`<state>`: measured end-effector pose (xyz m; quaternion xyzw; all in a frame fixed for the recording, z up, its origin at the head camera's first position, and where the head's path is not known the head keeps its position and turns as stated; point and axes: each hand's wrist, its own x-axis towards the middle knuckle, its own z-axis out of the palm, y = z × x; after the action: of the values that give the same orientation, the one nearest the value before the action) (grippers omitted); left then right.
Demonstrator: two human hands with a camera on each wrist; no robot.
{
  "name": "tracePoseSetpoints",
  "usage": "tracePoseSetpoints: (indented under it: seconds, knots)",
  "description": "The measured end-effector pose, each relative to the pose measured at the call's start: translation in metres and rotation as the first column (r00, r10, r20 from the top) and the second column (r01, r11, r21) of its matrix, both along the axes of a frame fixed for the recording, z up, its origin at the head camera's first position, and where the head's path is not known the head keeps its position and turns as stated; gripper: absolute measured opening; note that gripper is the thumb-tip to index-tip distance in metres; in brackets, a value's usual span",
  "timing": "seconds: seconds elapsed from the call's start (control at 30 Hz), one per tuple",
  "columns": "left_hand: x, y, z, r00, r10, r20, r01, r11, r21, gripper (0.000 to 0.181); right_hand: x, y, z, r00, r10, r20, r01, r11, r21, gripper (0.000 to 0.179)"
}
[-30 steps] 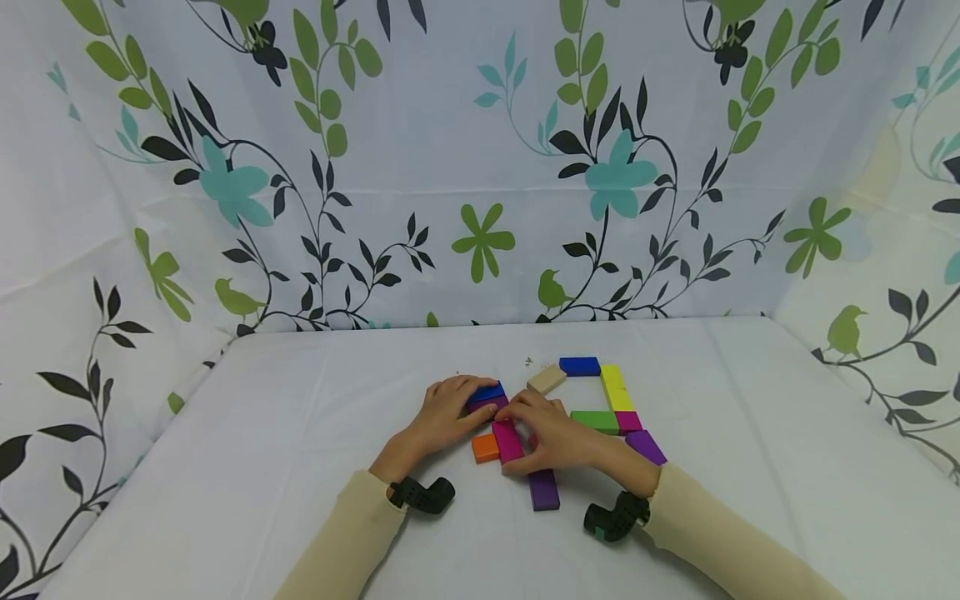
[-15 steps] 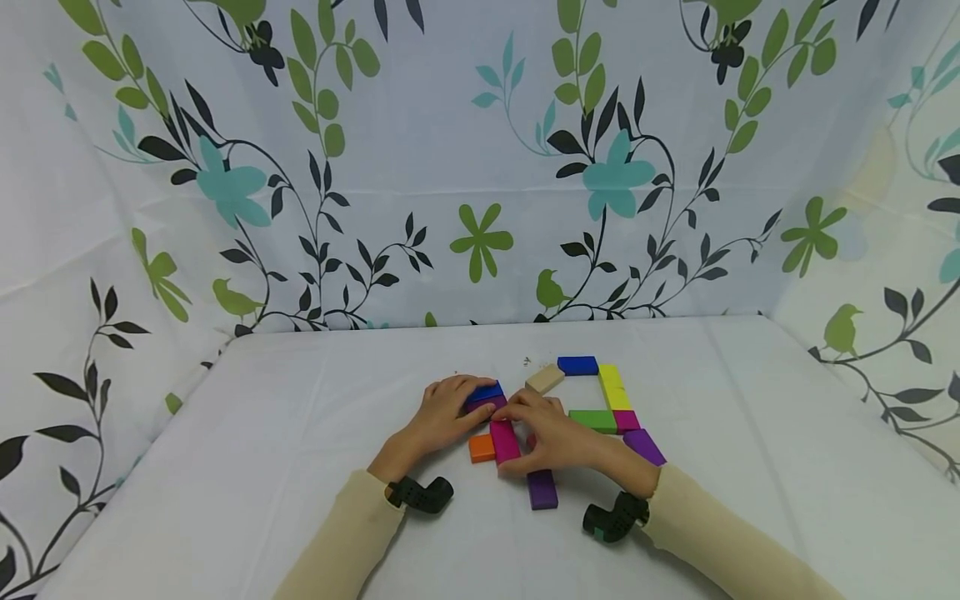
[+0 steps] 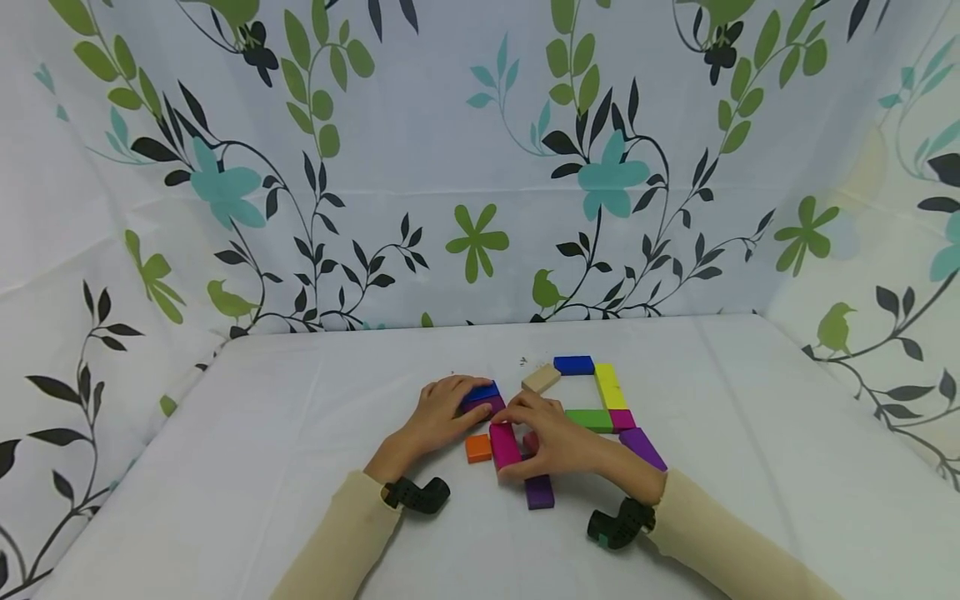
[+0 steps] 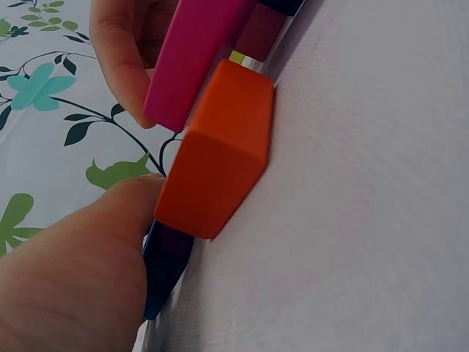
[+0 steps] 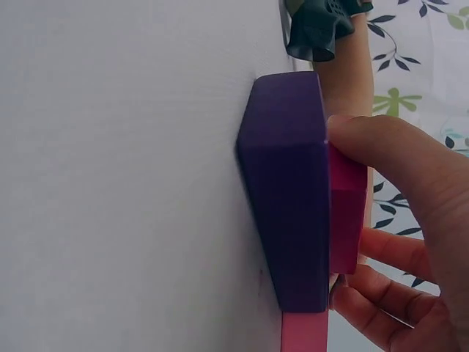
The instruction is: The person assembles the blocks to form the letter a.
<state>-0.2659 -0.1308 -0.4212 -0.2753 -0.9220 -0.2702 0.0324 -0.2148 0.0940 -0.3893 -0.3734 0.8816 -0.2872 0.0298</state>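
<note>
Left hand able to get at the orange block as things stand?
Probably yes: the orange block lies near the left hand, with nothing against the block's left side in the head view. The magenta block, pinched by the right hand, crowds only its other side.

The table (image 3: 262, 433) has a white surface. On it, around a green block (image 3: 588, 421), lie a blue block (image 3: 573, 365) at twelve o'clock, a purple block (image 3: 641, 448) at four and an orange block (image 3: 477, 448) at nine.

Left forearm (image 3: 341, 533) and right forearm (image 3: 727, 533), both sleeved, angle inward toward far edge of table (image 3: 345, 375). Left hand (image 3: 441, 408): palm down, thumb spread from fingers. Right hand (image 3: 557, 437): thumb and fingers curved, pinching.
</note>
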Motion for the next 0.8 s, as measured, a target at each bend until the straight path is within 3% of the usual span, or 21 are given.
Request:
tracePoseSetpoints:
  seconds: [0.8]
  knots:
    - [-0.002, 0.001, -0.001, 1.0, 0.001, -0.002, -0.001, 1.0, 0.005, 0.048, 0.014, 0.021, 0.002, 0.998, -0.062, 0.007, 0.062, 0.998, -0.019, 0.062]
